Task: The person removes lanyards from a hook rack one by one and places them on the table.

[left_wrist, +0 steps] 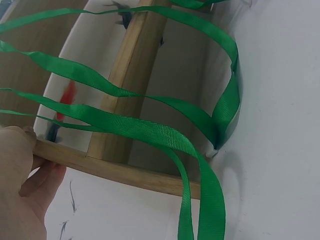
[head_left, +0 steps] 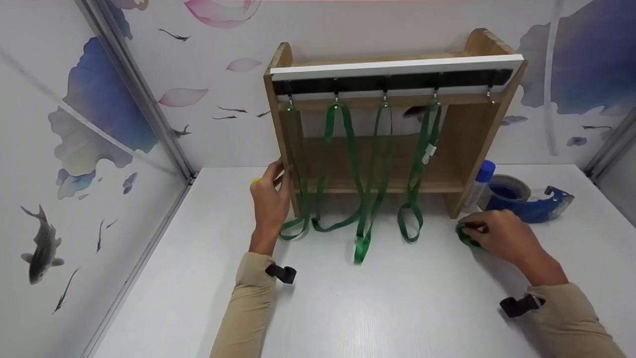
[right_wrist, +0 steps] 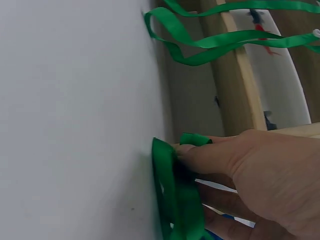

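A wooden rack [head_left: 477, 134] stands at the back of the white table, with a black strip of small metal hooks along its top front. Green ribbon lanyards [head_left: 349, 132] hang in loops from several hooks, their lower ends reaching the table; one carries a white clip [head_left: 429, 153]. The rightmost hook [head_left: 489, 94] is bare. My left hand [head_left: 271, 199] grips the rack's left side panel [left_wrist: 125, 175], thumb and fingers on either side of it. Near the rack's right foot, my right hand [head_left: 507, 236] pinches a gathered green lanyard [right_wrist: 167, 170] low at the table top.
Right of the rack are a clear tube with a blue cap [head_left: 486, 171], a roll of tape [head_left: 521, 186] and a blue tape dispenser [head_left: 541, 209]. A small yellow thing [head_left: 255, 180] shows behind my left hand. Printed wall panels [head_left: 223, 134] enclose the table [head_left: 348, 308].
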### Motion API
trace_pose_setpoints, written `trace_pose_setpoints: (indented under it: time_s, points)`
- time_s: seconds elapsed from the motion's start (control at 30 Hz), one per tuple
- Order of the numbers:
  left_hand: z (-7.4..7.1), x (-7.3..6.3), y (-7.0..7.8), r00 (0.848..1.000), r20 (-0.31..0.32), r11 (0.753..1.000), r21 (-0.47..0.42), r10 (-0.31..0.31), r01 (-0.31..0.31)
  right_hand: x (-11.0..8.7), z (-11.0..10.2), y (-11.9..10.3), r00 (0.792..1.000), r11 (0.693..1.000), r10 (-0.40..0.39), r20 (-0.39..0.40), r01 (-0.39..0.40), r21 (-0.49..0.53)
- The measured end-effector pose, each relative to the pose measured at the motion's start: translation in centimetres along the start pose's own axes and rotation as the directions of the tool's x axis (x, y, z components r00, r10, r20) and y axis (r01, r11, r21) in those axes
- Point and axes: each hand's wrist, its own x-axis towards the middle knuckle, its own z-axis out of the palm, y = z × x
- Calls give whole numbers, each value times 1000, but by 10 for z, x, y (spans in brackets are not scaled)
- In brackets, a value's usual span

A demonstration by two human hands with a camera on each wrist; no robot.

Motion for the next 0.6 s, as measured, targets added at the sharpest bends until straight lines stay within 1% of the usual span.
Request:
trace_pose_setpoints:
  time_s: [0.2, 0.27, 0.4, 0.47, 0.53, 0.6]
  points:
    - [-2, 0, -1, 1000, -3, 1000, 1, 21, -21, 2, 3, -2, 1000, 1000, 12, -8, -12, -24]
    - [-2, 0, -2, 1000, -3, 1000, -2, 28, -28, 2, 2, -3, 1000, 1000, 15, -9, -16, -26]
    - [-3, 0, -3, 1000, -6, 1000, 3, 22, -22, 1, -5, -9, 999, 1000, 25, -19, -26, -18]
    - [-2, 0, -2, 1000, -4, 1000, 5, 16, -16, 1, -9, -14, 998, 1000, 25, -52, -25, -10]
    - [-2, 0, -1, 1000, -1, 1000, 5, 11, -11, 1, -12, -20, 993, 1000, -1, -119, 1, 0]
    - [-1, 0, 0, 1000, 2, 1000, 6, 7, -7, 1, -12, -28, 977, 998, -46, -209, 53, 25]
